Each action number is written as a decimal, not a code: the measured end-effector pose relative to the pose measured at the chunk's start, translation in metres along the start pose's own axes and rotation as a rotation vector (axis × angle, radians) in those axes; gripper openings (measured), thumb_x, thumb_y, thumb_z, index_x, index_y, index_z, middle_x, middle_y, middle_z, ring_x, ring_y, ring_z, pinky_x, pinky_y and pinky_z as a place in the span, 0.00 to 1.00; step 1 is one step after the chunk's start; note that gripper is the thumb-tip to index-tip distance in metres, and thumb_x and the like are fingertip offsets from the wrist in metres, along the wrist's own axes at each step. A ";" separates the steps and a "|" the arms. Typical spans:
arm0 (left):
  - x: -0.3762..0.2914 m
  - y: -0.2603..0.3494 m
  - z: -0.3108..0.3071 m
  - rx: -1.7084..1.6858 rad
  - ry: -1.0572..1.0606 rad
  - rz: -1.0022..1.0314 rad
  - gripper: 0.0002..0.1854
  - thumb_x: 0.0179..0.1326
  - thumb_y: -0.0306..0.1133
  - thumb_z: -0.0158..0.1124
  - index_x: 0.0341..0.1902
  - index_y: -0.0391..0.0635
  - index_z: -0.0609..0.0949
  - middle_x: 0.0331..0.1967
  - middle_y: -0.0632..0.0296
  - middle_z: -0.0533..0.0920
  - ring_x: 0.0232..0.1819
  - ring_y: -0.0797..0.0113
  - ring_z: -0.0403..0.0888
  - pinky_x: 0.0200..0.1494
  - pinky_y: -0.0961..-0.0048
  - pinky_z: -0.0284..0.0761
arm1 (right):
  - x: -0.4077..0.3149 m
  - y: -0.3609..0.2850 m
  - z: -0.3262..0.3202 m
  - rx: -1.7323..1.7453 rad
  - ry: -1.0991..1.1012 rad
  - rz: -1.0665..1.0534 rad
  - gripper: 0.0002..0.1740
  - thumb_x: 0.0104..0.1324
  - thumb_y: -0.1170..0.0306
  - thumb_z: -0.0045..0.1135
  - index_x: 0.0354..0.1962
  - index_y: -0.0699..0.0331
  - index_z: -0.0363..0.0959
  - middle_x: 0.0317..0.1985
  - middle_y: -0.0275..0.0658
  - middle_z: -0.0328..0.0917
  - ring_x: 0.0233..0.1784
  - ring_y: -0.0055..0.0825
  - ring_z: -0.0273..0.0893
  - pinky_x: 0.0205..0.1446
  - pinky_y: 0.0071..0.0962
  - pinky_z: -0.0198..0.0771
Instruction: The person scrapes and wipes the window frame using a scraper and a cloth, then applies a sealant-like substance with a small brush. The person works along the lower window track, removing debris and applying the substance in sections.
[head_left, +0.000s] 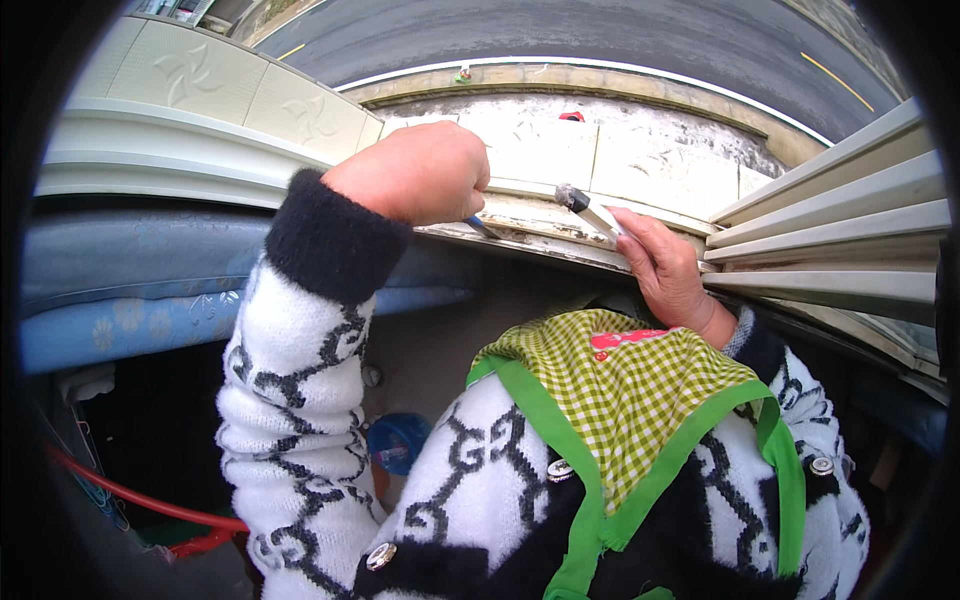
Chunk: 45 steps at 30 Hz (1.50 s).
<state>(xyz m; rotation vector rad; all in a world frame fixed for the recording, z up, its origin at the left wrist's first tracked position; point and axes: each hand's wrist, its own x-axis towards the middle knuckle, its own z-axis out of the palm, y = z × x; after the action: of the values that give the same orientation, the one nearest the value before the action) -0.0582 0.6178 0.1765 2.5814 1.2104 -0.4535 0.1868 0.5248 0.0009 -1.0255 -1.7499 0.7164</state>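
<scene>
My left hand is closed on a thin tool with a blue handle. Its narrow metal tip reaches down to the window track, which is stained and dirty; most of the handle is hidden in my fist. In my right hand is a light-coloured stick-like tool. It slants up to the left, and its dark end carries something greyish that I cannot identify. That end is above the outer sill, apart from the left tool.
Folded white window panels stand on the right. A tiled ledge and a blue padded surface lie left. Below are a blue basin and a red hose-like tube. Outside runs a road.
</scene>
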 end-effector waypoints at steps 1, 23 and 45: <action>-0.001 0.003 -0.001 0.004 -0.012 -0.037 0.08 0.50 0.30 0.64 0.28 0.38 0.85 0.23 0.46 0.81 0.27 0.46 0.79 0.36 0.61 0.77 | -0.001 0.000 0.000 0.031 0.015 0.015 0.17 0.70 0.75 0.56 0.56 0.65 0.74 0.41 0.48 0.80 0.39 0.41 0.81 0.44 0.30 0.75; -0.057 0.076 0.095 0.168 0.429 -0.293 0.07 0.59 0.35 0.67 0.35 0.48 0.78 0.27 0.54 0.77 0.25 0.48 0.80 0.26 0.56 0.76 | -0.012 0.010 -0.014 0.090 0.070 0.083 0.17 0.71 0.74 0.54 0.56 0.67 0.74 0.41 0.48 0.80 0.40 0.40 0.81 0.46 0.29 0.74; -0.025 0.046 -0.004 0.289 0.306 -0.087 0.07 0.57 0.34 0.68 0.38 0.48 0.84 0.27 0.52 0.81 0.31 0.47 0.81 0.34 0.56 0.76 | -0.002 0.023 -0.003 0.348 0.330 0.106 0.18 0.74 0.74 0.52 0.60 0.64 0.72 0.31 0.32 0.74 0.26 0.13 0.67 0.31 0.17 0.67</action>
<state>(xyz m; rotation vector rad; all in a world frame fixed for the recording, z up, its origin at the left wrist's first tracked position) -0.0371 0.5736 0.1944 2.9357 1.4551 -0.2719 0.1970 0.5338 -0.0176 -0.9383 -1.2438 0.8326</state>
